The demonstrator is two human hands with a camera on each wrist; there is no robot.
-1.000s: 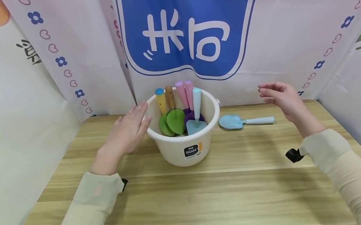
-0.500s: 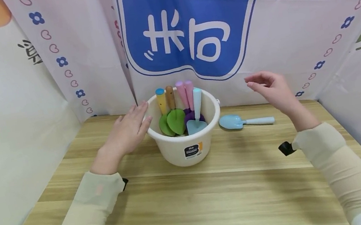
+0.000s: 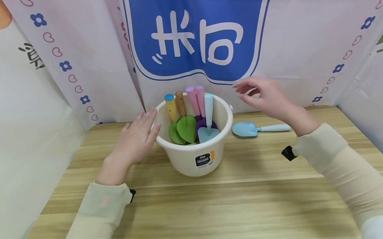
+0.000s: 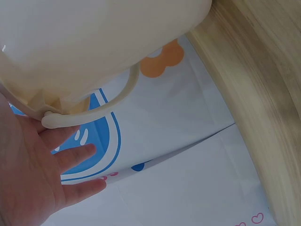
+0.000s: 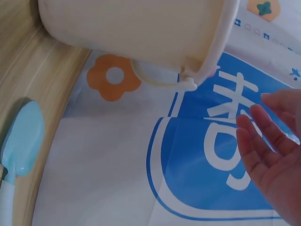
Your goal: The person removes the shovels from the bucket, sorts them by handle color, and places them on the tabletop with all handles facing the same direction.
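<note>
A cream bucket [image 3: 197, 167] stands upright on the wooden table, holding several small garden trowels with their handles up. Among them are a light blue trowel [image 3: 209, 111], two with pink handles and green-bladed ones with a yellow handle [image 3: 171, 108] and a brown handle. My left hand [image 3: 135, 137] rests against the left rim, fingers straight; in the left wrist view it lies beside the bucket's handle [image 4: 94, 115]. My right hand [image 3: 264, 95] hovers right of the bucket, fingers loosely bent, holding nothing. Below it another light blue trowel [image 3: 245, 129] lies on the table.
The wooden table [image 3: 205, 222] meets a printed cloth backdrop [image 3: 97, 67] just behind the bucket. White cloth walls stand at the left and right sides. In the right wrist view the bucket's handle [image 5: 155, 81] hangs behind the bucket.
My right hand has moved left, from beyond the lying trowel's handle end to above the trowel, closer to the bucket. My left hand and the bucket have stayed still.
</note>
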